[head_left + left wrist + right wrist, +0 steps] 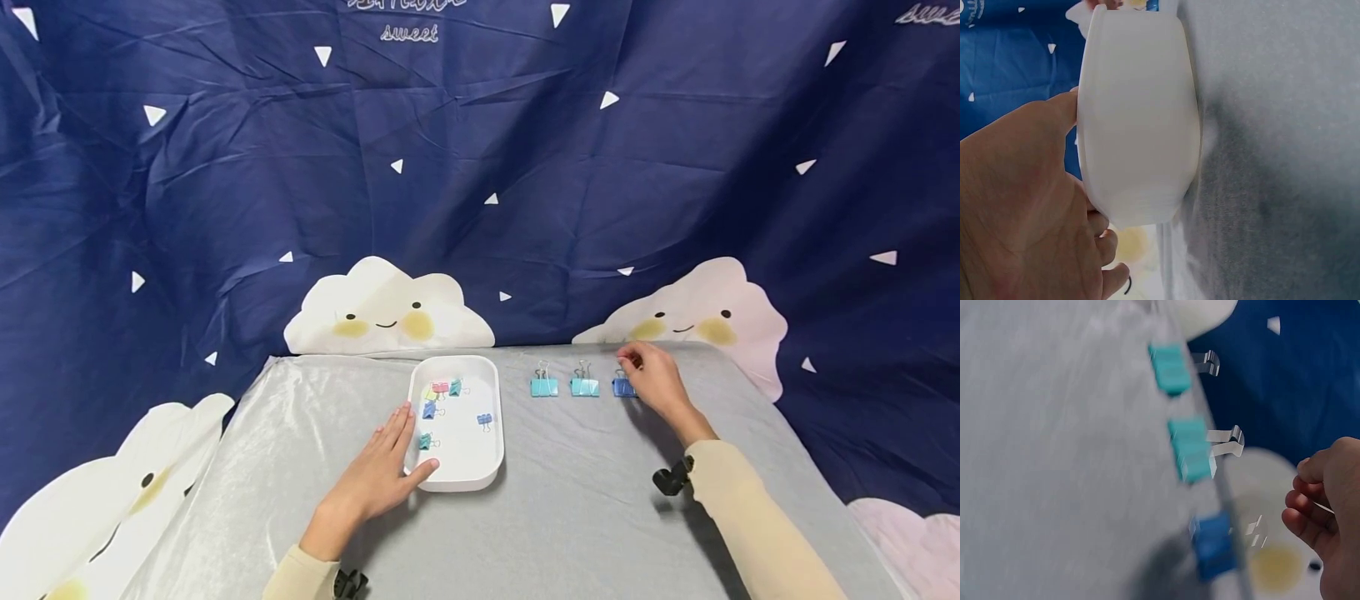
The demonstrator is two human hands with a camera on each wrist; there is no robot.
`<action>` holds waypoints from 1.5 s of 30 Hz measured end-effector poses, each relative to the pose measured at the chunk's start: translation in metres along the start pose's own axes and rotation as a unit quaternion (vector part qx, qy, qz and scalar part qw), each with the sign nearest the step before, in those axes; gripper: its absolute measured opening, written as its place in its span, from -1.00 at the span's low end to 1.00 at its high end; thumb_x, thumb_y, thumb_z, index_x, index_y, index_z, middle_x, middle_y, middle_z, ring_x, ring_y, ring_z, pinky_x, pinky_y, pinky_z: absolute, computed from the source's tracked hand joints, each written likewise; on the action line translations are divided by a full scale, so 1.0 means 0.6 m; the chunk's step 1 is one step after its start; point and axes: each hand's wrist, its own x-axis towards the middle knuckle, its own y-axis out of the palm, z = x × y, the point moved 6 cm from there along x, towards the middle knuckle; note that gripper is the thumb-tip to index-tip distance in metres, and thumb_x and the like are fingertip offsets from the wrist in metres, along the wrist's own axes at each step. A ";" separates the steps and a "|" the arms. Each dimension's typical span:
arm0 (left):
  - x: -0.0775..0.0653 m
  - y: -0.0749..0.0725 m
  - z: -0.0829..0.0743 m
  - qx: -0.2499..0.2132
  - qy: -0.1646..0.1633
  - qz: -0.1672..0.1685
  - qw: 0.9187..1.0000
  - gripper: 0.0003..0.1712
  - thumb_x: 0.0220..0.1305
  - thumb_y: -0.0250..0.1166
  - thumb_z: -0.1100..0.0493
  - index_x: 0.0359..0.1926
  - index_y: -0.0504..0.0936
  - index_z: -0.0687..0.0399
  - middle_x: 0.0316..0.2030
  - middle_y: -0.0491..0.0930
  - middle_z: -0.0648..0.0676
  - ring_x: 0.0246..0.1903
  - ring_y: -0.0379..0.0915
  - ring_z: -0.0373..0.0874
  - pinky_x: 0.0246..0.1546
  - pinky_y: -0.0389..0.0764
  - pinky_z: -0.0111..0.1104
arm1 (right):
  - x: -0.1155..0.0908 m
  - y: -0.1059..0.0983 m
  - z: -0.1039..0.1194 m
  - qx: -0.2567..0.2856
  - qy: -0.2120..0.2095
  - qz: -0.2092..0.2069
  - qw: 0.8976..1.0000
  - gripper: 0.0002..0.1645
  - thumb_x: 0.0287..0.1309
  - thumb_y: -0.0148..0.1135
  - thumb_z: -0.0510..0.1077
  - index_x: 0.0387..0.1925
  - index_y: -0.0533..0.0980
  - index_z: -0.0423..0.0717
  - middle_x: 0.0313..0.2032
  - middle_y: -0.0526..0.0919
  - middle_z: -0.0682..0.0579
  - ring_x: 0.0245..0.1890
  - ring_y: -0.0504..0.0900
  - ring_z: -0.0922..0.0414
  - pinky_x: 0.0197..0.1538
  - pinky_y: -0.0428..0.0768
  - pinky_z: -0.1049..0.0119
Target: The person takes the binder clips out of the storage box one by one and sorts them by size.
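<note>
In the head view my left hand [382,467] rests at the left rim of a white tray [483,475], fingers extended and thumb reaching over its near left corner. The left wrist view has the tray's wall [1138,119] close beside that hand. My right hand [660,383] is at the back right, over a dark blue binder clip [621,387] and partly covering it. In the right wrist view its fingers [1302,515] bend loosely with nothing visible between them, apart from the blue clip [1214,547]. Left of it stand two teal binder clips [543,387] [585,387], handles up.
Several small binder clips lie inside the tray, among them a pink one [440,387], a blue one [484,419] and a teal one [425,442]. Grey cloth [570,500] covers the table. A dark blue curtain [465,167] with clouds hangs behind its back edge.
</note>
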 end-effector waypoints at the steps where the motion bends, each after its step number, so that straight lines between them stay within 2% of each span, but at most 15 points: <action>1: -0.001 -0.001 0.000 0.000 0.000 0.000 1.000 0.14 0.52 0.08 -0.44 0.68 0.00 0.31 0.72 -0.11 0.23 0.71 -0.14 0.17 0.70 0.04 0.09 | 0.005 0.003 0.015 0.003 -0.012 0.000 1.000 -0.92 0.33 0.33 -0.37 -0.19 0.70 -0.24 -0.32 0.75 -0.15 -0.30 0.69 -0.06 -0.18 0.62 0.12; 8: -0.001 0.000 0.001 -0.004 -0.002 0.003 1.000 0.14 0.52 0.09 -0.43 0.68 0.00 0.31 0.72 -0.11 0.24 0.71 -0.16 0.17 0.70 0.04 0.10 | 0.033 0.032 0.130 0.011 -0.079 0.047 0.996 -0.88 0.42 0.35 -0.23 -0.12 0.75 -0.18 -0.31 0.79 -0.05 -0.31 0.72 0.04 -0.18 0.68 0.12; 17: 0.002 0.003 0.005 -0.001 -0.004 0.002 1.000 0.15 0.51 0.07 -0.46 0.69 0.00 0.29 0.72 -0.11 0.22 0.72 -0.17 0.14 0.71 0.03 0.08 | 0.048 0.086 0.274 0.040 -0.136 0.126 0.982 -0.87 0.47 0.34 -0.13 -0.15 0.77 -0.05 -0.29 0.77 0.08 -0.31 0.67 0.19 -0.19 0.68 0.23; 25: 0.006 0.003 0.006 0.001 -0.003 0.001 1.000 0.15 0.51 0.06 -0.47 0.69 -0.01 0.30 0.72 -0.11 0.22 0.71 -0.15 0.16 0.71 0.03 0.09 | 0.047 0.155 0.369 0.035 -0.169 0.190 0.966 -0.84 0.47 0.34 -0.13 -0.10 0.77 -0.08 -0.21 0.80 0.06 -0.22 0.72 0.17 -0.11 0.72 0.24; 30: 0.006 0.002 0.006 0.001 -0.002 0.005 1.000 0.15 0.51 0.07 -0.46 0.69 -0.01 0.30 0.72 -0.11 0.23 0.71 -0.15 0.16 0.71 0.04 0.09 | 0.044 0.202 0.401 0.031 -0.163 0.235 0.958 -0.79 0.49 0.31 -0.10 -0.02 0.76 -0.08 -0.14 0.81 0.06 -0.17 0.72 0.18 -0.08 0.73 0.23; 35: 0.004 0.001 0.003 0.003 -0.003 0.008 1.000 0.15 0.51 0.08 -0.45 0.69 -0.02 0.29 0.72 -0.10 0.22 0.72 -0.15 0.14 0.71 0.05 0.08 | 0.043 0.247 0.421 0.030 -0.172 0.264 0.949 -0.82 0.46 0.33 -0.13 -0.04 0.75 -0.09 -0.14 0.81 0.03 -0.11 0.75 0.10 0.03 0.73 0.16; 39: 0.001 -0.002 0.000 0.003 0.002 0.001 1.000 0.13 0.52 0.10 -0.42 0.68 0.02 0.33 0.71 -0.06 0.25 0.70 -0.11 0.18 0.69 0.08 0.11 | 0.039 0.283 0.435 0.009 -0.172 0.290 0.941 -0.82 0.46 0.32 -0.12 -0.03 0.73 -0.08 -0.09 0.80 0.00 -0.04 0.75 0.06 0.09 0.73 0.12; 42: 0.000 -0.005 -0.002 0.001 0.004 -0.002 1.000 0.12 0.52 0.09 -0.42 0.67 0.05 0.34 0.71 -0.04 0.26 0.70 -0.10 0.19 0.68 0.09 0.12 | 0.036 0.311 0.441 -0.024 -0.162 0.315 0.935 -0.74 0.48 0.29 -0.10 0.07 0.70 -0.09 0.02 0.78 -0.03 0.05 0.73 0.05 0.18 0.71 0.11; 45: 0.000 -0.006 -0.002 0.005 0.003 0.001 1.000 0.13 0.53 0.06 -0.45 0.67 0.04 0.33 0.71 -0.05 0.25 0.71 -0.12 0.17 0.69 0.07 0.11 | 0.031 0.336 0.443 -0.064 -0.150 0.341 0.926 -0.59 0.48 0.29 -0.06 0.25 0.64 -0.09 0.24 0.69 -0.08 0.24 0.68 0.01 0.36 0.64 0.10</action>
